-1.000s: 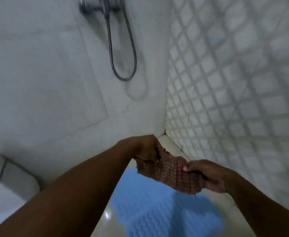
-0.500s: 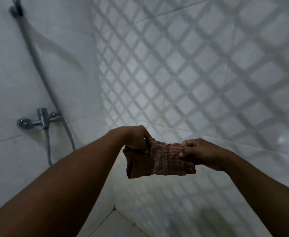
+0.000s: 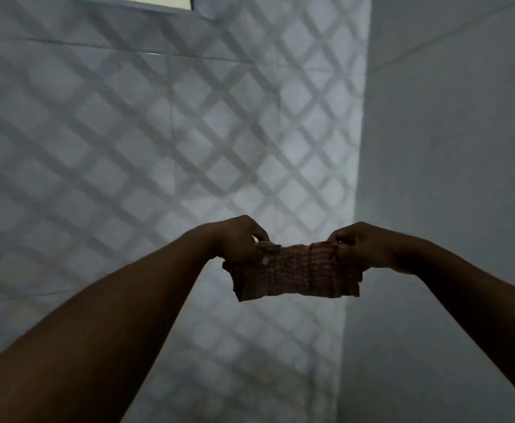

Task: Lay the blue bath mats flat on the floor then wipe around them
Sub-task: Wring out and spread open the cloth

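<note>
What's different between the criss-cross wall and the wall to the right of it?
The criss-cross wall is covered in diagonal crossing bands; the right wall is plain. The criss-cross wall fills most of the view; the right wall takes a narrower part. Both are pale grey with thin joint lines, and they meet in a corner behind the cloth that the left hand and right hand grip.

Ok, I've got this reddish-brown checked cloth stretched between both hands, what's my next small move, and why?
Probably lower the reddish-brown checked cloth toward the floor. Your left hand and right hand pinch its upper corners, holding it spread in the air before the diamond-patterned wall; no floor is in view.
</note>
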{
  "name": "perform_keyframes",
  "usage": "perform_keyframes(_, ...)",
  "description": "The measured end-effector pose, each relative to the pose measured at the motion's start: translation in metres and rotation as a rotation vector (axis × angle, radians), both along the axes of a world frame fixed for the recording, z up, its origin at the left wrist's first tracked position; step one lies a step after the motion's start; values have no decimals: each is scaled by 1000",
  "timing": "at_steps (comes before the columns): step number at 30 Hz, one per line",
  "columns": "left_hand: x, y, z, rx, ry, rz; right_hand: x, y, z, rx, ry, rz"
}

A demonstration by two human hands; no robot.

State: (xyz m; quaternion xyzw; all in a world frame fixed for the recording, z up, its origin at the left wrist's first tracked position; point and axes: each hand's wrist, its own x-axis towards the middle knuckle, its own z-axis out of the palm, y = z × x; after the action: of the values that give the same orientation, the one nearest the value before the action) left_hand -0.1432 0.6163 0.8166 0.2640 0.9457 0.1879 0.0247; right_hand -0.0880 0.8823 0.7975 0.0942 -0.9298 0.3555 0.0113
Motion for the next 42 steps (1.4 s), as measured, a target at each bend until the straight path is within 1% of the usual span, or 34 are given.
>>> perform_keyframes(3,19,52,7,25,16,-172,61,40,15,86,21,-173)
perform_keyframes(8,84,147,37,73,-6,-456,197,96,45,181,25,-467)
perform_keyframes(14,217,264,80,149,-4,-802,393,140,97,282,28,-810)
perform_keyframes(17,288,309,94,199,-18,-922,480,148,118,341,63,-936)
perform_keyframes(20,352,345,104,267,-34,-1015,551,155,126,424,144,-1028)
perform_keyframes(24,427,386,100,442,-26,-1101,626,175,121,610,265,-1129)
perform_keyframes(26,456,404,91,533,43,-1108,649,191,115,738,309,-1178)
perform_keyframes(28,475,421,79,589,191,-1075,660,207,106,864,303,-1212)
perform_keyframes(31,491,446,65,606,421,-1009,662,226,101,1034,325,-1197)
perform_keyframes(32,491,454,63,611,470,-978,660,232,102,1076,353,-1184)
perform_keyframes(35,481,471,69,630,544,-876,646,247,114,1214,451,-1153)
perform_keyframes(38,467,480,80,554,625,-807,628,259,124,1223,497,-1158)
perform_keyframes(42,461,488,74,305,700,-782,612,277,113,1098,457,-1228)
